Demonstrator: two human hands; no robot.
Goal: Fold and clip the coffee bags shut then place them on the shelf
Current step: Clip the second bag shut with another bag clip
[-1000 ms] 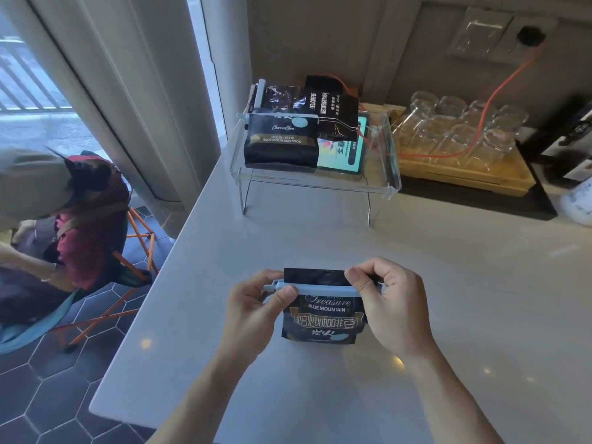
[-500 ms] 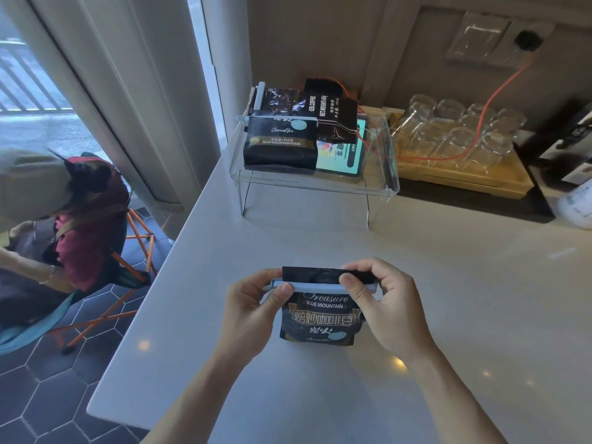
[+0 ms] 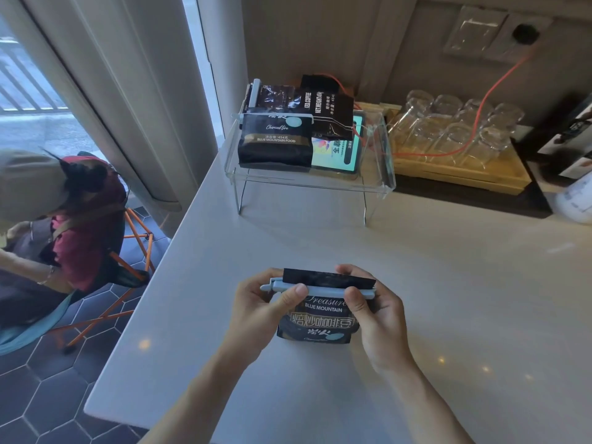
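Both hands pinch the blue sealing clip (image 3: 320, 289) across the coffee bag (image 3: 318, 318) at six o'clock on the table (image 3: 448, 299): left hand (image 3: 261, 310), right hand (image 3: 379, 318). Press evenly end to end.

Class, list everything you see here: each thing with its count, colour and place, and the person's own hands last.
held coffee bag: one, black, upright on counter between the hands
sealing clip: one, pale blue, across the held bag's top
counter: one, white
clear shelf: one, transparent, at counter's back
clipped coffee bags: three, black, on the shelf
tablet: one, screen lit, on the shelf
glasses: several, clear, on wooden tray
orange cable: one, over the glasses
left hand: on clip's left end
right hand: on clip's right end
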